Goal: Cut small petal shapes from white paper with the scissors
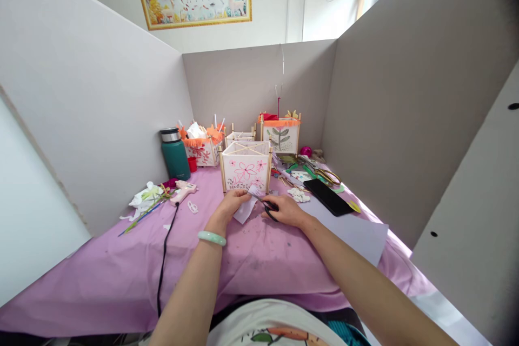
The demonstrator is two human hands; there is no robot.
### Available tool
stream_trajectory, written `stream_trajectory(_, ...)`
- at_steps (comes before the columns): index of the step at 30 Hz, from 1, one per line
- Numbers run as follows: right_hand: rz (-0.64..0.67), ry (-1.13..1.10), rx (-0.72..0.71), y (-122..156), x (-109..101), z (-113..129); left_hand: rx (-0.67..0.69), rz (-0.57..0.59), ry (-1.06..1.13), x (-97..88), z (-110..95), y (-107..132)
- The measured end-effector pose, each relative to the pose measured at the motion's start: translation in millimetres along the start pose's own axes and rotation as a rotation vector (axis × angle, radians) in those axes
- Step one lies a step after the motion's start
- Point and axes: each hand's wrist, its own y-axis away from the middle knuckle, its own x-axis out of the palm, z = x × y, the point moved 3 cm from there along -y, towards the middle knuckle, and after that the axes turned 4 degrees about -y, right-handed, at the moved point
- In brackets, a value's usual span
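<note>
My left hand (234,204) pinches a small piece of pale paper (244,213) just above the cloth. In my right hand (285,211) is a pair of scissors with black handles (271,211); the blades point left and meet the paper's upper part. Strips or slits show along that upper edge, too small to make out fully. Right behind both hands stands a square box lantern (245,167) with wooden corner sticks and pink flowers drawn on its white side.
A green bottle (175,157) and a pink glue gun (184,192) with a black cord are at left. Orange-fringed lanterns (280,138) stand behind. On the right lie a black phone (328,197), a large paper sheet (365,235) and gold-handled scissors (329,175). Grey panels enclose the table.
</note>
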Motion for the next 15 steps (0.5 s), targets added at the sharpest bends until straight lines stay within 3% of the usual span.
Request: stream_trajectory(15,0.002,-0.021,-0.027,-1.3,3.8,-7.4,-0.011,0.007,0.008,1.1,-0.4,1.4)
